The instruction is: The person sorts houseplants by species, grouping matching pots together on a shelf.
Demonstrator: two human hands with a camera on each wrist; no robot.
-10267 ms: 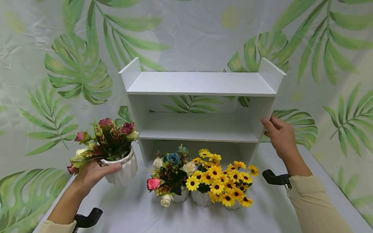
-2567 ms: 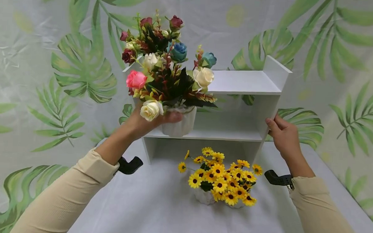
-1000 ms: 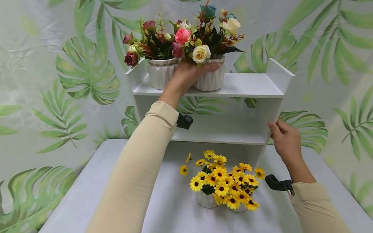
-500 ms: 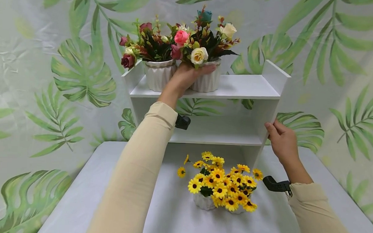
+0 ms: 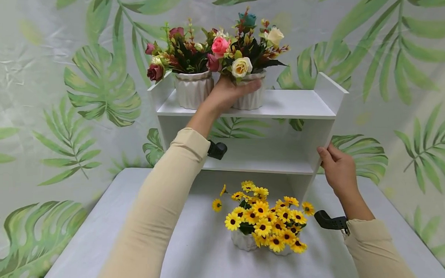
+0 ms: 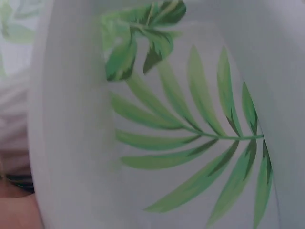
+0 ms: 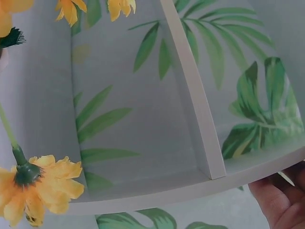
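Observation:
My left hand (image 5: pixel 228 92) grips a white ribbed flowerpot (image 5: pixel 251 100) on the top board of the white shelf unit (image 5: pixel 290 103). Its thumb lies across the pot's front; the fingers are hidden behind. That pot carries pink, cream and blue artificial roses (image 5: pixel 241 67). Just left of it stands another white flowerpot (image 5: pixel 192 93) with dark red roses (image 5: pixel 155 72). With thumb and fingers my right hand (image 5: pixel 339 169) pinches the unit's right side panel (image 5: pixel 320 138), and in the right wrist view that hand (image 7: pixel 281 198) shows at the panel's edge.
Pots of yellow daisy-like flowers (image 5: pixel 262 227) stand on the white-covered table (image 5: pixel 204 253) before the unit. A middle board (image 5: pixel 258 156) runs beneath the top one. Leaf-patterned cloth (image 5: pixel 99 85) hangs behind.
The dark red rose pot went from my left hand onto the top board. My left hand then lifted the pink, cream and blue rose pot beside it. The last second shows little movement.

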